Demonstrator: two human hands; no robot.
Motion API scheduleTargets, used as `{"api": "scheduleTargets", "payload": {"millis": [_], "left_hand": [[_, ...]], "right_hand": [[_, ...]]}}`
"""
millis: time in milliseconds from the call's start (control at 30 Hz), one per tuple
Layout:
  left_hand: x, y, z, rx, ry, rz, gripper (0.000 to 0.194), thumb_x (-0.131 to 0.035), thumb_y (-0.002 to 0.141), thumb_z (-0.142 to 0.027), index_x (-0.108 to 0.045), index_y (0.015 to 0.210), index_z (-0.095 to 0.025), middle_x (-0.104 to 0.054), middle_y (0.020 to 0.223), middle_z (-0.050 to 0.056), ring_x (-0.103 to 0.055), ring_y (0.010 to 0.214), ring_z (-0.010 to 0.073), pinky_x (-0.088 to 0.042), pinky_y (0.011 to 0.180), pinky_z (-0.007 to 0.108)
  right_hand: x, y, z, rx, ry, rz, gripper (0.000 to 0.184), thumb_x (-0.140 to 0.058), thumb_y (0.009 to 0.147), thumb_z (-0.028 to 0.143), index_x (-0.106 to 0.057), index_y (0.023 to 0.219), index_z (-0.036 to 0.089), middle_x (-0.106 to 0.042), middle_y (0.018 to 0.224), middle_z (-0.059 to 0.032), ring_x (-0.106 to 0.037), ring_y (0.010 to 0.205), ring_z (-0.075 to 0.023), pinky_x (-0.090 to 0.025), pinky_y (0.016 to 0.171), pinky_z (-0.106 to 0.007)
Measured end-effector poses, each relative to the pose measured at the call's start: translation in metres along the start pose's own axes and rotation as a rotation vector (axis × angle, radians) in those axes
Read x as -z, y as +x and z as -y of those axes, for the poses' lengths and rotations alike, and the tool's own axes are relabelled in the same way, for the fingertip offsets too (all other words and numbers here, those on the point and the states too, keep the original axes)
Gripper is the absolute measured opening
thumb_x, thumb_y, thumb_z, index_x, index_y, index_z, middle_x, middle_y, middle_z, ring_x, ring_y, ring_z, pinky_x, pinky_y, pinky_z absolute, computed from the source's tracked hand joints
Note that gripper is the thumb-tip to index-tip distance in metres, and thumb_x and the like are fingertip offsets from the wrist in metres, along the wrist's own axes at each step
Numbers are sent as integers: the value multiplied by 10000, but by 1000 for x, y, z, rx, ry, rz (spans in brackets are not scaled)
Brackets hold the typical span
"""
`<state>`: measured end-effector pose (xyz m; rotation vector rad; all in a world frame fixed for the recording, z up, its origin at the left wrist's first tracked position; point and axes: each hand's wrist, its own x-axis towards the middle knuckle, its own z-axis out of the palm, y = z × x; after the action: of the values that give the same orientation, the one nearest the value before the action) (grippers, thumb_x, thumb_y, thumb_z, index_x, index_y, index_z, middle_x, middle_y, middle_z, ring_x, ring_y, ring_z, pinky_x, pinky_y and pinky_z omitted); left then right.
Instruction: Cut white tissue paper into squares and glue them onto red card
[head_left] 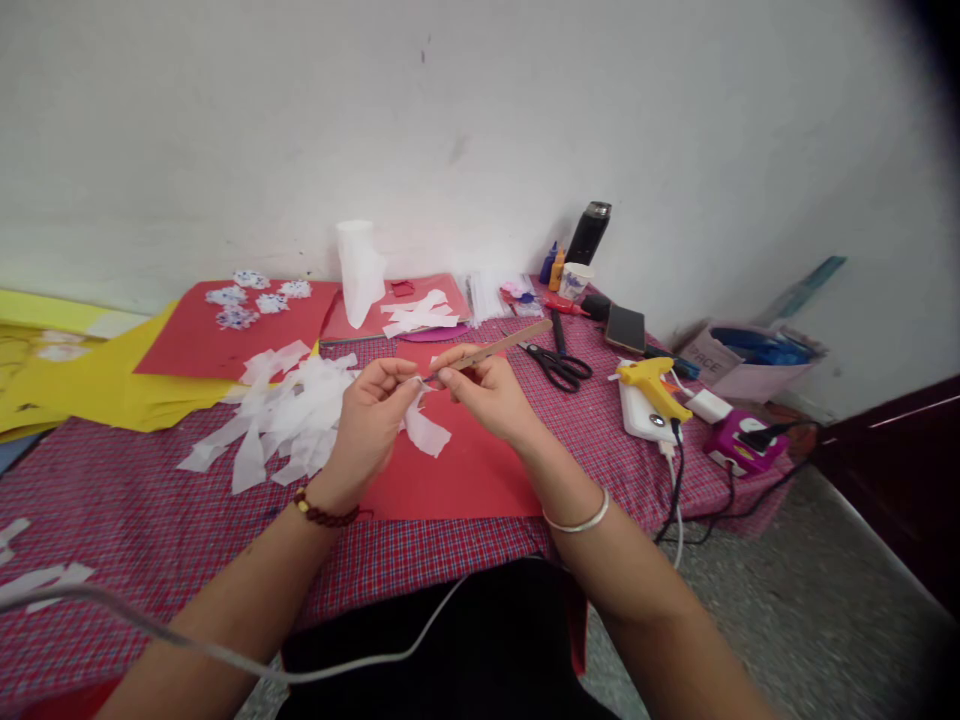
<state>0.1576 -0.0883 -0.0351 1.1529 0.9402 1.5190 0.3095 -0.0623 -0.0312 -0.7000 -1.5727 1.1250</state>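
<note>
Right hand (491, 395) grasps wooden stick (514, 342) aslant, rising rightward, apparently steadying its near end. Left hand (375, 400) pinches white strip (427, 430) above red sheet (472, 475), near centre. Paper pile (307, 405) just left, likely for easy reach.

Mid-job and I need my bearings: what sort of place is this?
Probably an indoor craft corner, judging by the yellow glue gun, the black-handled scissors and the pile of white strips on the table.
</note>
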Motion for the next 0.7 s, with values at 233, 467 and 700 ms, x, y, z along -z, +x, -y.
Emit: {"api": "scheduleTargets", "payload": {"millis": [233,467,700], "left_hand": [[-1,0,-1,6,11,-14,194,-765,698,-202,-641,844,-175,-644,680,-8,-595,587,103,-473,570,223],[-1,0,-1,6,12,-24,190,-765,695,-204,-638,834,-180,-638,688,-11,-593,591,106,-479,575,231],[0,1,1,-5,15,-21,183,-757,710,-197,-632,842,-174,-635,681,-12,-595,591,102,-483,589,228]], "right_hand": [[0,-1,1,20,-28,4,101,-599,853,286,-613,886,192,-631,742,7,-569,659,-107,-437,587,-248],[1,0,1,13,-2,2,134,-607,857,321,-604,897,194,-627,745,4,-576,681,-117,-442,596,-253],[1,0,0,24,-18,-3,119,-598,859,303,-599,899,191,-626,746,5,-568,666,-111,-441,597,-249]]}}
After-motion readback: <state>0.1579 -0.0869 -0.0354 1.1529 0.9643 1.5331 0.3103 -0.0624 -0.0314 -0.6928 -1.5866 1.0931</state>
